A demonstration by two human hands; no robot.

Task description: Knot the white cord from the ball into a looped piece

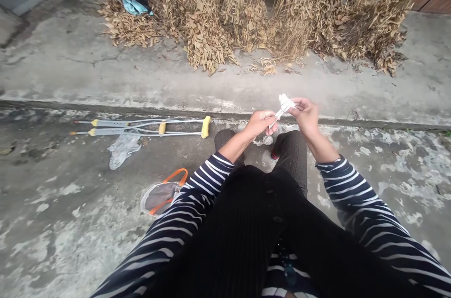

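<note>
Overall, one white strip (pixel 283 107), material unclear, was held above the knees between both hands. Left hand (pixel 259 124): fingers pinched narrowly on its lower end. Right hand (pixel 306 115): fingers curled closely around its upper end. Also present: aluminium crutches (pixel 141 126) and a crumpled plastic bag (pixel 123 150) lay on the concrete floor (pixel 63 185), with bundled dried plants (pixel 197 16) beyond.

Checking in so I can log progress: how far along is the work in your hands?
Done: unclear; only a crumpled clear plastic scrap lies by the knee suggesting earlier handling. In hand: the left hand and right hand both hold a white strip bundle. Left: its tufted end still looks loose.
</note>
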